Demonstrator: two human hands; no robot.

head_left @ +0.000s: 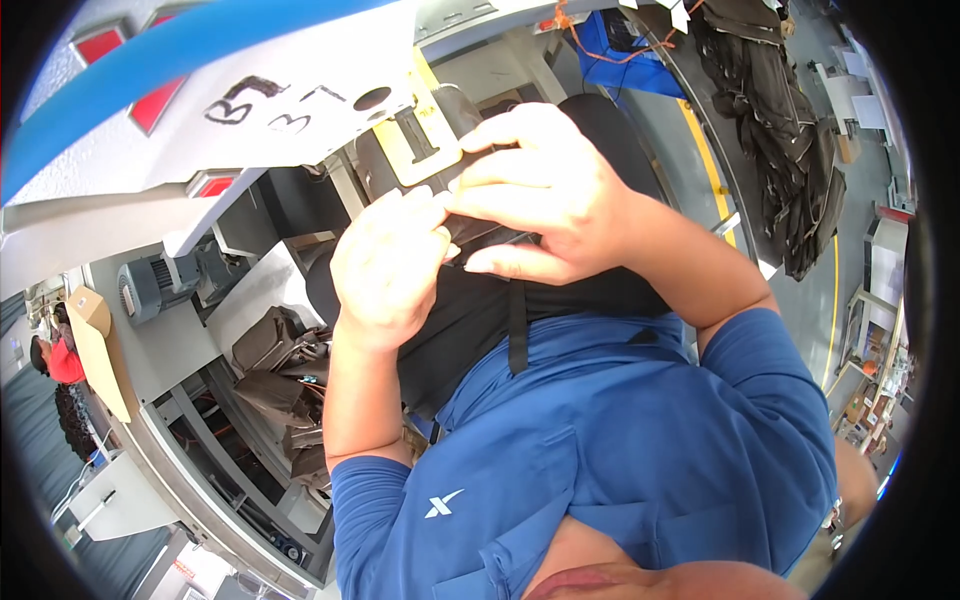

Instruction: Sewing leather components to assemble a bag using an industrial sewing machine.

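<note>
My left hand (390,268) is closed, its fingers bent and drawn together; what they pinch, if anything, is hidden. My right hand (565,195) reaches in from the right with its fingers apart and the thumb well below them. One of its fingertips meets the fingertips of my left hand. Just beyond both hands lies a yellow plate (440,115) with a dark slot-shaped part (413,138) on it. Dark brown material shows around the plate and between my hands, above my black-clad lap; its exact form cannot be made out.
A white machine body (290,105) with handwritten marks rises at the upper left, a blue band (210,45) crossing above it. A grey motor (160,288) sits below. Brown pieces (275,385) are stacked at left; more dark material (775,130) hangs at right. A blue bin (625,60) stands behind.
</note>
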